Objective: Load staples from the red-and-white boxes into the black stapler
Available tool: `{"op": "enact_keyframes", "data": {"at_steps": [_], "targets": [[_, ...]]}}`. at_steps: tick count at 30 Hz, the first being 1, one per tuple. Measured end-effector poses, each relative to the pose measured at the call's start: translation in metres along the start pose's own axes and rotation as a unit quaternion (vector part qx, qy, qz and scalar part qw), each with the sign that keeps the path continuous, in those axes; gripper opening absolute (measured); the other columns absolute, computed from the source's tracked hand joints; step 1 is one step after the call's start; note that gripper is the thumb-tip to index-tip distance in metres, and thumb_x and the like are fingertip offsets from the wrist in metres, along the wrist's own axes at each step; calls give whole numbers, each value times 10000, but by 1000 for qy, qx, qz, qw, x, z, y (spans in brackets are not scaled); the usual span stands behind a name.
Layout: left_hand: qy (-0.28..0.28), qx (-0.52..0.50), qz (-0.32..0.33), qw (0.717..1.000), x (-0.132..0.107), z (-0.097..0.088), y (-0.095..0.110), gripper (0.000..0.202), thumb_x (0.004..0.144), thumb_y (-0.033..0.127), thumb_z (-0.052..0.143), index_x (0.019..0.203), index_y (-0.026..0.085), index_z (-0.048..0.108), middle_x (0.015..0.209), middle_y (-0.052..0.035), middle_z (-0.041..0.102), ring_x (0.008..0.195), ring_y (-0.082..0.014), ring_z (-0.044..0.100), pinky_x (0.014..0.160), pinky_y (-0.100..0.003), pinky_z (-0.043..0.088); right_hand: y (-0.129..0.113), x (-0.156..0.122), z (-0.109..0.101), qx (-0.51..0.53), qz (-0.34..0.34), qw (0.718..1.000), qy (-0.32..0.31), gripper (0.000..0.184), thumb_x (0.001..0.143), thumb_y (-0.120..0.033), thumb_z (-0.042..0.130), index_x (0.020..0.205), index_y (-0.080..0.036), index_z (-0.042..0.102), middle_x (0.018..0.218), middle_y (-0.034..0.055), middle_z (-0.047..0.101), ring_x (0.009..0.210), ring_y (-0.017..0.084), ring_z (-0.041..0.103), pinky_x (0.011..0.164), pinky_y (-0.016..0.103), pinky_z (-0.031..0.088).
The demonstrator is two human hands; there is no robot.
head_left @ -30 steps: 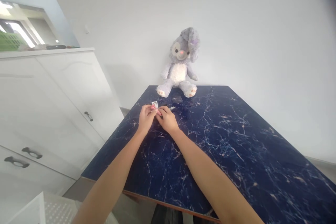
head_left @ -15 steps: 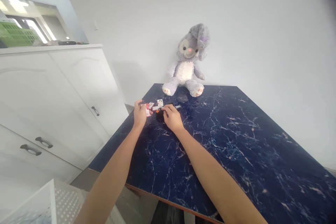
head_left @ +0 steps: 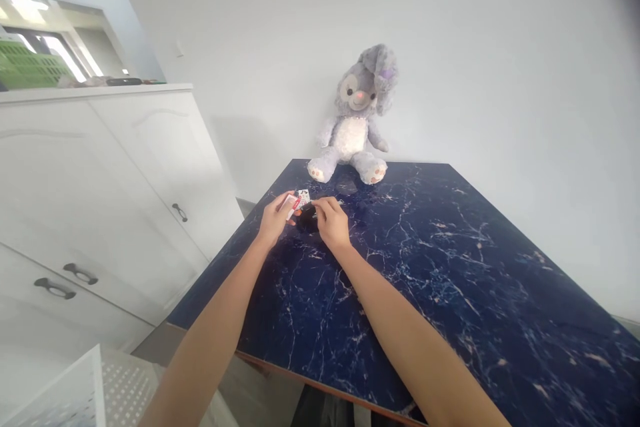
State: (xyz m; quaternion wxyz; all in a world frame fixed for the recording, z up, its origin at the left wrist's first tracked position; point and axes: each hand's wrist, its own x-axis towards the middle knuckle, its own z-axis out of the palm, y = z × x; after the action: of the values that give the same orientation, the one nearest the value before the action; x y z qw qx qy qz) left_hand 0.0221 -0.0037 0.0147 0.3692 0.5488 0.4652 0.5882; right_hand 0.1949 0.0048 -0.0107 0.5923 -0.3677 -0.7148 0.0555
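My left hand (head_left: 273, 220) is closed around a small red-and-white packet (head_left: 291, 204), tilted, over the left part of the blue marbled table. Close to its right, my right hand (head_left: 333, 221) has thumb and fingertips pinched together. What they hold, if anything, is too small to make out. A white card-like piece (head_left: 304, 195) with dark and coloured marks shows just beyond the packet. Between the hands is a black object (head_left: 307, 219), partly hidden and hard to tell from the dark table. Beyond my right fingers a small pale piece barely shows.
A grey plush toy (head_left: 350, 137) sits at the table's back against the wall. White cabinets (head_left: 145, 147) stand to the left, with a green basket (head_left: 33, 65) on top. A white perforated basket (head_left: 123, 387) is at lower left. The marbled table (head_left: 430, 267) stretches right.
My left hand has moved right with the packet, which is now tilted and nearer my right hand. My right fingertips have shifted slightly. The orange bit between the hands no longer shows there.
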Motion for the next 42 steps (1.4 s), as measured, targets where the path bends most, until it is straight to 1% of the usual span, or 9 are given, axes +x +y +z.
{"op": "enact_keyframes", "data": {"at_steps": [3, 6, 9, 14, 19, 25, 33, 39, 42], "targets": [[-11, -25, 7, 1000, -1, 2, -2, 556, 816, 490, 732, 1284, 214, 617, 1143, -100, 714, 842, -201, 716, 563, -257, 588, -2, 0, -1, 6, -11, 1000, -2, 278, 1026, -236, 425, 1091, -231, 696, 1069, 74, 678, 992, 184, 653, 910, 296, 514], [-28, -43, 9, 999, 0, 2, -4, 504, 804, 467, 748, 1219, 197, 659, 1180, -99, 709, 968, -222, 706, 732, -341, 637, -3, 0, -2, 0, -12, 1000, 4, 281, 1027, -244, 429, 1129, -235, 691, 1074, 77, 676, 1007, 188, 652, 929, 303, 511], [-28, -6, 21, 999, 2, 1, -5, 475, 810, 454, 741, 1196, 181, 700, 1192, -97, 712, 1035, -242, 694, 840, -392, 627, -1, -1, -1, -15, -16, 1000, 1, 308, 1022, -219, 417, 1128, -235, 706, 1083, 84, 659, 992, 184, 651, 894, 293, 525], [-58, 82, 60, 993, 1, 3, -4, 455, 830, 446, 720, 1200, 180, 722, 1222, -99, 710, 1031, -263, 696, 807, -360, 628, 2, -3, 4, -17, -1, 1000, 3, 296, 990, -214, 454, 1124, -213, 718, 1094, 103, 646, 950, 193, 658, 868, 316, 547], [-64, 70, 40, 995, -1, 4, -5, 410, 837, 406, 707, 1180, 183, 733, 1172, -97, 727, 972, -246, 707, 729, -311, 615, -1, -4, 6, 17, -1, 999, -28, 243, 957, -309, 560, 1107, -203, 719, 1050, 91, 646, 866, 181, 663, 818, 308, 564], [-51, 101, 45, 993, -3, 2, 1, 306, 874, 396, 619, 1058, 197, 761, 1090, -79, 730, 892, -212, 689, 581, -236, 541, -3, -4, 5, 29, -9, 998, -56, 238, 971, -320, 554, 1078, -206, 734, 964, 70, 667, 760, 156, 642, 770, 288, 548], [-20, 154, 98, 983, -10, 7, 11, 206, 845, 369, 662, 862, 186, 754, 928, -59, 743, 912, -232, 686, 885, -350, 536, -6, -3, 2, 34, -5, 996, -87, 199, 948, -286, 578, 995, -207, 755, 888, 52, 683, 736, 155, 628, 754, 290, 533], [-32, 216, 127, 968, -11, 5, 8, 235, 820, 322, 703, 1017, 204, 755, 1025, -67, 753, 972, -252, 697, 924, -375, 514, -3, -2, 2, 40, 16, 995, -85, 191, 930, -253, 583, 991, -196, 755, 880, 57, 682, 755, 160, 633, 731, 284, 533], [-30, 229, 144, 962, -11, 5, 6, 239, 828, 322, 699, 1029, 205, 751, 1046, -68, 753, 990, -256, 699, 931, -376, 514, -1, -2, 2, 50, 20, 995, -85, 191, 928, -254, 587, 988, -193, 759, 876, 56, 686, 766, 162, 639, 728, 280, 536]]}}
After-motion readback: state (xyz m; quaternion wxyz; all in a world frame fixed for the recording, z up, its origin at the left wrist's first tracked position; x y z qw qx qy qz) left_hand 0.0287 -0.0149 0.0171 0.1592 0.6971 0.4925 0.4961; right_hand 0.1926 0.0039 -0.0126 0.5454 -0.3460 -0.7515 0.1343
